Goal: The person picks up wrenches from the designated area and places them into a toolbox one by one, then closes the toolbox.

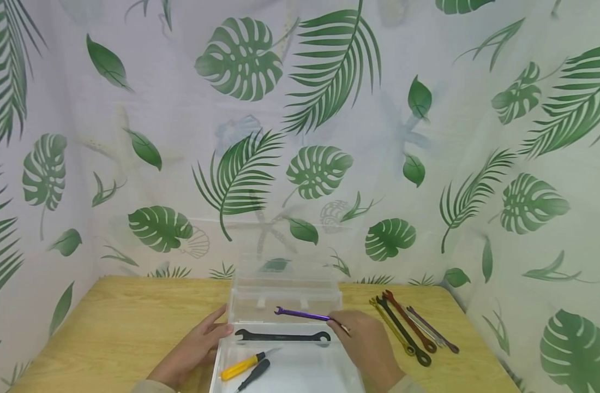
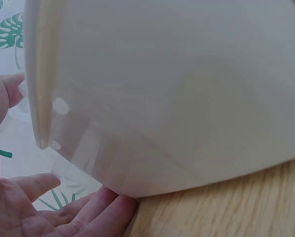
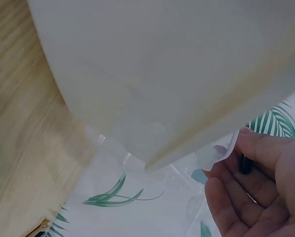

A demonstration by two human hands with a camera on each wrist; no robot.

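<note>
I see the right hand (image 1: 365, 343) pinching the purple wrench (image 1: 302, 314) over the box (image 1: 305, 374); the left hand (image 1: 198, 348), fingers extended, touches its side. Between them: black wrench (image 1: 280, 337), yellow screwdriver (image 1: 238, 368), black screwdriver (image 1: 256, 372). Beyond: raised lid (image 1: 248, 312); rightward, more wrenches (image 1: 401, 328).

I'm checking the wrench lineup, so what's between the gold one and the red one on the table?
The head view shows a black combination wrench lying between the gold combination wrench and the red combination wrench.

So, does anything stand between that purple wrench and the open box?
Nothing visible does: the lid is open behind, and the right hand holds the purple wrench above the box. A black wrench lies inside.
</note>
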